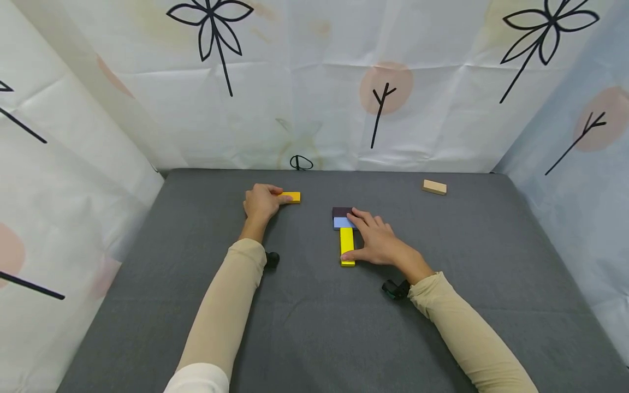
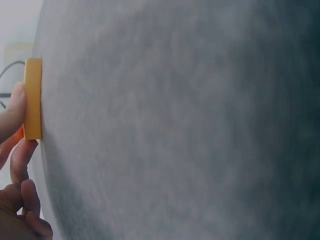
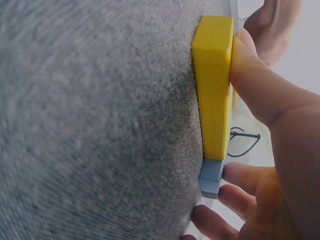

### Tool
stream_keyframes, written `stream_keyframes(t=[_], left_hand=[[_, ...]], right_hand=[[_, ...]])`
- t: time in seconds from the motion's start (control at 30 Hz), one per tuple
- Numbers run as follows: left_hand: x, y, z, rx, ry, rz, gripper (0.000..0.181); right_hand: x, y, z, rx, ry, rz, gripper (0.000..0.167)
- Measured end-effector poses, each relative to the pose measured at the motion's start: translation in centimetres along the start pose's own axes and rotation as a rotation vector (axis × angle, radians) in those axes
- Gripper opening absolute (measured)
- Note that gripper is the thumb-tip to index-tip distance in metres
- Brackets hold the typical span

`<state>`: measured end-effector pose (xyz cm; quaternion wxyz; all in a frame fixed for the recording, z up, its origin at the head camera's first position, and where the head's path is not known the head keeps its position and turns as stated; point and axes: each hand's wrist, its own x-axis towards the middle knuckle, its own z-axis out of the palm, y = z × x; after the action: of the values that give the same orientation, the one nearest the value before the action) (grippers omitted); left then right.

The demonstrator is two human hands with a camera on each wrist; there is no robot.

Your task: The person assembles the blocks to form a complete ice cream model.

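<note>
Five blocks on the grey table (image 1: pixel 304 327), as far as we can count. Three sit together in a T: dark block (image 1: pixel 341 212) at the back, blue block (image 1: pixel 341 222) crosswise right in front of it, yellow block (image 1: pixel 346 242) running from the blue one toward the person like a stem. Yellow end meets blue side, so we read the layout as deliberate, not scattered.

Right hand (image 1: pixel 377 240): thumb and fingers spread wide along the T, not wrapped round anything. Thumb rests on top of the yellow block by its near end; the index fingertip is at the right end of the blue and dark pair. We'd guess this wide span keeps the pieces lined up, since it reaches both ends of the shape at once. How hard it presses, we can't tell.

Left hand (image 1: pixel 261 203): fingers closed in a pinch on the orange block (image 1: pixel 296 197), off to the left of the T and well apart from it. Thumb and fingertips have one end, leaving the other end sticking out bare, probably so the piece is easy to steer. Whether it touches the cloth or hangs just above, we can't tell.

Wooden block (image 1: pixel 434 187) lies alone near the back edge, right side, untouched; we'd call it spare or waiting.
</note>
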<state>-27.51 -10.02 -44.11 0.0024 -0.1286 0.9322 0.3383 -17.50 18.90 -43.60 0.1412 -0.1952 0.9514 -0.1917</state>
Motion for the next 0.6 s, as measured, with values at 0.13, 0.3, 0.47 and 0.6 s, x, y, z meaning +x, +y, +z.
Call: stream_keyframes(t=[0.13,0.3,0.47,0.6], left_hand=[[-0.3,0.6,0.5,0.021,-0.014,0.009,0.038],[-0.5,1.3,1.0,0.042,-0.029,0.022,0.038],[-0.5,1.8,1.4,0.051,-0.042,0.027,0.039],[-0.2,1.9,1.4,0.059,-0.059,0.036,0.04]], right_hand=[[0.0,0.0,-0.1,0.002,-0.001,0.001,0.107],[0.0,0.1,0.0,0.001,0.0,0.004,0.107],[0.0,0.1,-0.1,-0.003,-0.007,0.012,0.108],[0.1,-0.1,-0.2,-0.005,-0.005,0.012,0.108]])
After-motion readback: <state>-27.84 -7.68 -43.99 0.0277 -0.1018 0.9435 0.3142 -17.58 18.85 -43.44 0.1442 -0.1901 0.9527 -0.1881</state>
